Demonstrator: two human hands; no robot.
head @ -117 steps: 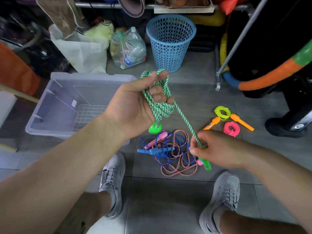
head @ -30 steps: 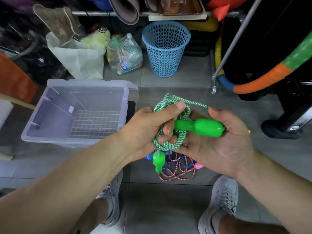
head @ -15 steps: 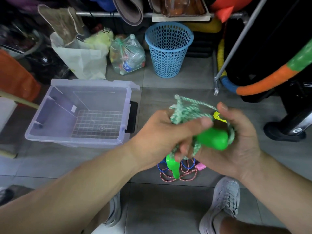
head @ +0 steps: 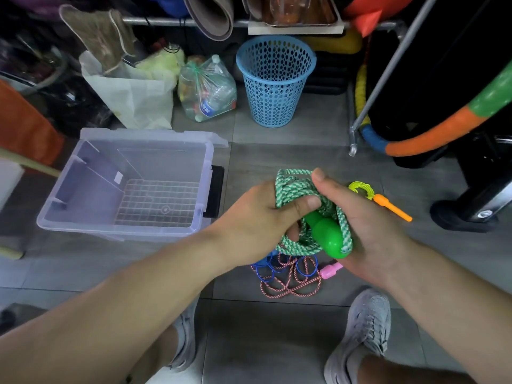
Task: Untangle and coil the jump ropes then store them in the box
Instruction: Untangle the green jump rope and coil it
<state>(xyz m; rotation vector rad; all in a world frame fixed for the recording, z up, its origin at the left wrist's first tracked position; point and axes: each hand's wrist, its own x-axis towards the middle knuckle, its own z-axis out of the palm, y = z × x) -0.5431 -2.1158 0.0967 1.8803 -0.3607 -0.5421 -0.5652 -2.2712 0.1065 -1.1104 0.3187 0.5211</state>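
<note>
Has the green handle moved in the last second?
Yes: the green handle tipped from level to slanting down, its butt nearer the floor pile.

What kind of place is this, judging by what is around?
Likely a storage room for sports gear: jump ropes tangled on the tiled floor, a rolled mat at the top, a padded multicoloured hoop at the right.

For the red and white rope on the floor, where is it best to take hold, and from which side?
Probably the pink handle: it looks rigid and sticks out at the right edge of the pile, clear of the loops. Come from above, on the right. The red and white rope lies interlaced with the blue rope, so grabbing cord may tighten the tangle.
</note>
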